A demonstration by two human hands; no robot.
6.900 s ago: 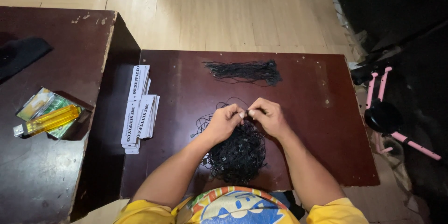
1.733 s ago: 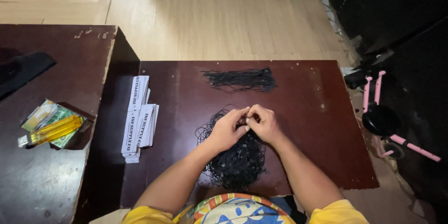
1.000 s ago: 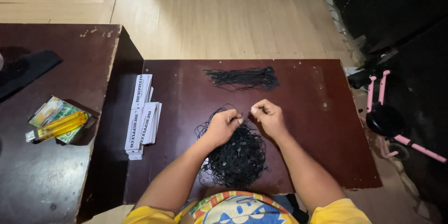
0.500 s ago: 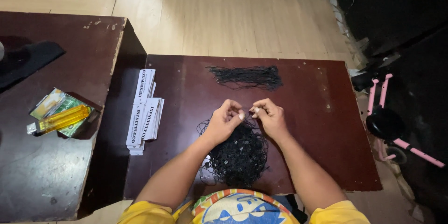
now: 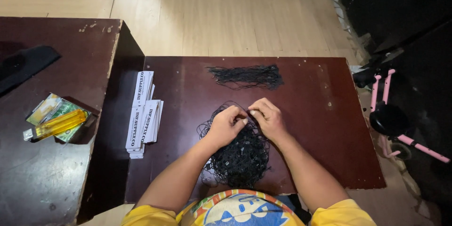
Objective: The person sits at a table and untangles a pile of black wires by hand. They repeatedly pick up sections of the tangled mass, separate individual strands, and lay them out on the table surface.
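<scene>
A tangled heap of thin black cords (image 5: 240, 158) lies on the dark red-brown table (image 5: 320, 127) just in front of me. My left hand (image 5: 226, 125) and my right hand (image 5: 267, 117) rest on the far edge of the heap, fingertips pinched close together on a strand between them. Farther back on the table lies a flat, straightened bundle of the same black cords (image 5: 247, 76), apart from both hands.
A stack of white printed paper strips (image 5: 142, 108) lies at the table's left edge. A second, higher table (image 5: 47, 169) stands to the left with a yellow-handled tool (image 5: 59, 125) on green packets and a black object (image 5: 23, 63). A pink-framed scooter (image 5: 395, 118) stands on the right.
My hands stay pinched together over the heap, with only small finger shifts. The view has drifted slightly.
</scene>
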